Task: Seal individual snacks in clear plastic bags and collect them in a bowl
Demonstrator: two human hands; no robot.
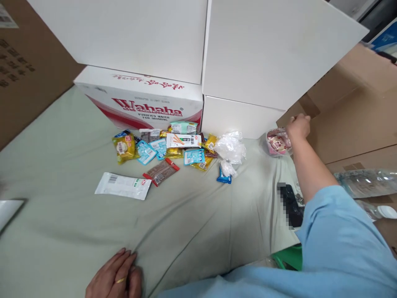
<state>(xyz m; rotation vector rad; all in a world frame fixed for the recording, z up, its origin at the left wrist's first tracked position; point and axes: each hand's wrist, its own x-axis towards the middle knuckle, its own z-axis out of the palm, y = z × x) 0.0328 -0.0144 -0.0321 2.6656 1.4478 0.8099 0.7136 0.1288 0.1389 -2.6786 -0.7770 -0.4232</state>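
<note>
My left hand [115,276] rests on the pale green cloth at the bottom, holding nothing, its fingers loosely stretched out and a ring on one. At the right my right hand [298,126] is closed at the edge of a clear plastic bag [277,142] with pinkish packets inside; its fingertips are partly hidden. In the middle lies a pile of snack packets, among them a white packet with sticks pictured on it [183,140], a yellow packet [124,148] and a red-ended brown packet [161,171]. A white packet [123,186] lies in front, and crumpled clear plastic [230,147] sits right of the pile.
Behind the pile stands a Wahaha carton [139,101] beside white panels [245,49]. A brown box [27,62] is on the left, another cardboard box [356,107] on the right. Plastic bottles [369,182] and a dark object [291,205] lie near my right arm.
</note>
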